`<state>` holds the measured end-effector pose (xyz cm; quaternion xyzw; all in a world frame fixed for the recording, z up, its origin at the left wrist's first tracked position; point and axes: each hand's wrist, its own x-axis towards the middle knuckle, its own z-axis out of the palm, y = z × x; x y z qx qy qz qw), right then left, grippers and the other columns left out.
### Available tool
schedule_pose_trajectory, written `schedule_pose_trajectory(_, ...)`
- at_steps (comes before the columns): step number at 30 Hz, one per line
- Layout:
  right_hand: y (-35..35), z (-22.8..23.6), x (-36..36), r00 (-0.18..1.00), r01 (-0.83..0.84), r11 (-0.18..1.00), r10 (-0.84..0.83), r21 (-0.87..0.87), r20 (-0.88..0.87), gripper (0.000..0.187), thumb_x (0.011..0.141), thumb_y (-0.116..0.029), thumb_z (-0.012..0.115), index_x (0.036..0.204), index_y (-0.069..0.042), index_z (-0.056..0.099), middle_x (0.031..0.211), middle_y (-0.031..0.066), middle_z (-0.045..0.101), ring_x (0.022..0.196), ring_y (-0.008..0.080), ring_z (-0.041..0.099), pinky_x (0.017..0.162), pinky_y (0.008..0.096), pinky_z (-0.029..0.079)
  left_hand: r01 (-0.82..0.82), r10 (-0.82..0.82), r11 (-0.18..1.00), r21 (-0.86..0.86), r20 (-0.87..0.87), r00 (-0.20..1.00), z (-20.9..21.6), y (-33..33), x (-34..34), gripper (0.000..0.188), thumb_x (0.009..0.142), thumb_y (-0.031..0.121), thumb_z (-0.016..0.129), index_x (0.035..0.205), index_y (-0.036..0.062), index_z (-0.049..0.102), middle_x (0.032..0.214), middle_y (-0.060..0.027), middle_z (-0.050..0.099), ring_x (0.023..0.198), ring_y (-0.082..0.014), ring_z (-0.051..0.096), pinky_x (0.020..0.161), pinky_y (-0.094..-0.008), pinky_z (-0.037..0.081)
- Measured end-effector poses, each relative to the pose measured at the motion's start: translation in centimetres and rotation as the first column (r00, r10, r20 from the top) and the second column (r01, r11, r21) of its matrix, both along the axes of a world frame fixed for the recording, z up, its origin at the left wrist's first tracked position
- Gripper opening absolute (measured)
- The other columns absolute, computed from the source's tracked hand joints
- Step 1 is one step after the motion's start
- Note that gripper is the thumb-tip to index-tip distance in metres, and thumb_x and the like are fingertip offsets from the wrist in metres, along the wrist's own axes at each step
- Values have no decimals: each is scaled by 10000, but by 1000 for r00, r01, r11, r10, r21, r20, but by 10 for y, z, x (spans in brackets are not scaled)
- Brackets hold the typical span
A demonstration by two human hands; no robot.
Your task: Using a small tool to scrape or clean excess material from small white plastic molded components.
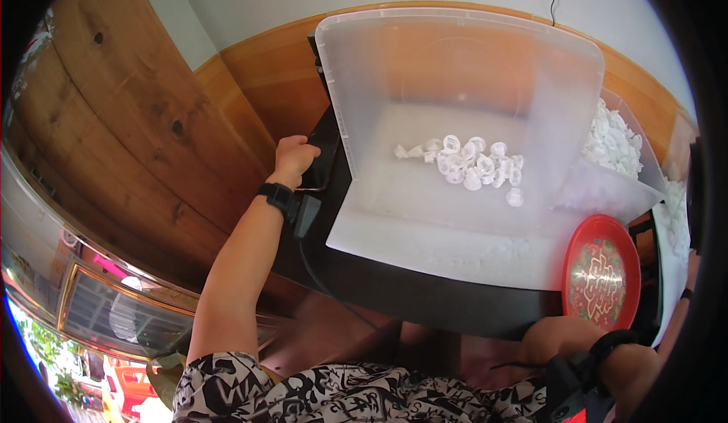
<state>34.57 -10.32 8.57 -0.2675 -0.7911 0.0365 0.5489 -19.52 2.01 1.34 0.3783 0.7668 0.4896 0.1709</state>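
My left hand (294,159) is at the left end of a black table (425,302), fingers curled in beside a dark box-like part (324,150). What lies inside the curl is hidden. A black strap with a small device (282,198) circles that wrist. At the lower right, my right hand (637,374) hangs low near the table's front edge. Its fingers are out of sight, and a strapped device (570,385) sits at the wrist. On the table a translucent plastic bin (462,44) lies on its side, holding a loose pile of small white round plastic pieces (478,164).
A red oval tray (570,271) with a gold pattern leans by the table's right front corner. Behind it, a translucent container (610,192) is heaped with white pieces (610,141). A wooden panel (144,112) stands at left. Another forearm (684,302) shows at the right edge.
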Motion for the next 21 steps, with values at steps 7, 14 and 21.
schedule_pose_trajectory(7,0,11,0,994,-111,994,111,7,-17,164,813,-127,509,839,34,533,781,108,514,700,180,466,602,265,314,-23,-125,922,-386,-353,927,-12,32,-1,518,657,221,687,1095,-30,573,1122,-178,580,1064,-305,549,896,-349,436)
schedule_pose_trajectory(14,-4,16,5,982,-183,983,184,17,-51,154,808,-120,511,822,32,534,757,104,510,669,174,461,572,265,307,-120,-141,886,-449,-506,851,-19,51,5,566,656,414,713,1037,11,595,1149,-150,565,1067,-336,537,875,-391,452)
schedule_pose_trajectory(21,-5,20,3,952,-289,957,291,29,-95,144,803,-113,514,805,29,535,733,99,507,638,168,456,543,264,300,-99,-179,885,-455,-530,829,-24,55,3,682,681,506,673,1154,39,520,1259,-142,470,1148,-366,455,909,-431,424)
